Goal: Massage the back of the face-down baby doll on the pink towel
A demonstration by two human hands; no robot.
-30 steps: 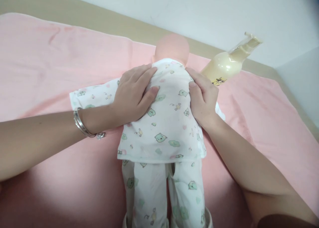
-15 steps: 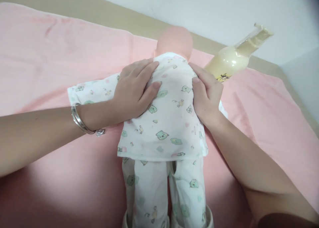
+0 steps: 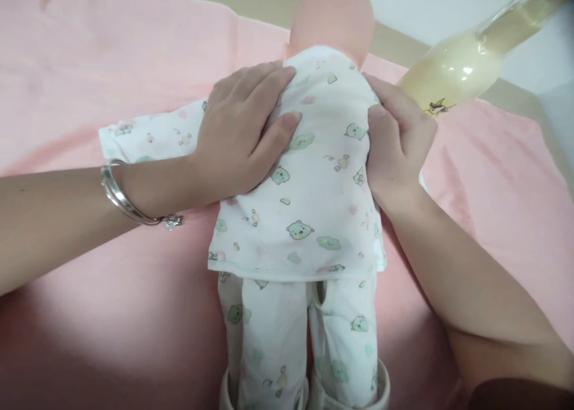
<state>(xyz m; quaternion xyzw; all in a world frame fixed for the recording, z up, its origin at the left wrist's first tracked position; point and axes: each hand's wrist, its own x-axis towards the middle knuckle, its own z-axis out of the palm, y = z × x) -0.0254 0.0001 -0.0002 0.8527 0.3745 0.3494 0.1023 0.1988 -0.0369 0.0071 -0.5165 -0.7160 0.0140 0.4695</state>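
Note:
A baby doll (image 3: 320, 189) lies stretched out with the smooth back of its head towards me; its face is not visible. It wears a white shirt and trousers printed with green bears. My left hand (image 3: 244, 129) rests flat on the upper left of its back, fingers extended and thumb apart. On the other side, my right hand (image 3: 399, 144) is wrapped round the doll's upper side, its thumb pressed against the shirt. Some of the right fingertips are hidden. One white sleeve (image 3: 152, 132) sticks out to the left, beyond my left hand.
Under the doll spreads a pink blanket (image 3: 89, 332). A pale yellow bottle-shaped object (image 3: 457, 63) with a small cartoon figure is beyond my right hand. Behind are a beige edge (image 3: 251, 3) and a white wall (image 3: 417, 9). A silver bangle (image 3: 121, 195) circles my left wrist.
My view has come closer, so the doll's back and head look larger and sit higher in the picture. Both hands keep their places on the doll.

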